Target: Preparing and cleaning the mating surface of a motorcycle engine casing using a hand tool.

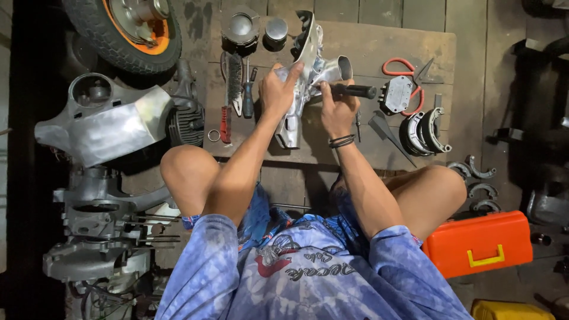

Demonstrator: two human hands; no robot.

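both hands mid-board: left hand [277,89] grip closed on metal casting [305,65], right hand [335,106] closed on black-handled tool [354,90]; board edges well apart.

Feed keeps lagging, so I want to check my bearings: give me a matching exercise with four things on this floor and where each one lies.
Things:
1. orange toolbox
2. wheel
3. red-handled scissors
4. wire brush

Places:
A. top left corner
B. just left of the left hand
C. beside the right knee
D. beyond the right hand, upper right of the board

Pairs: 1-C, 2-A, 3-D, 4-B
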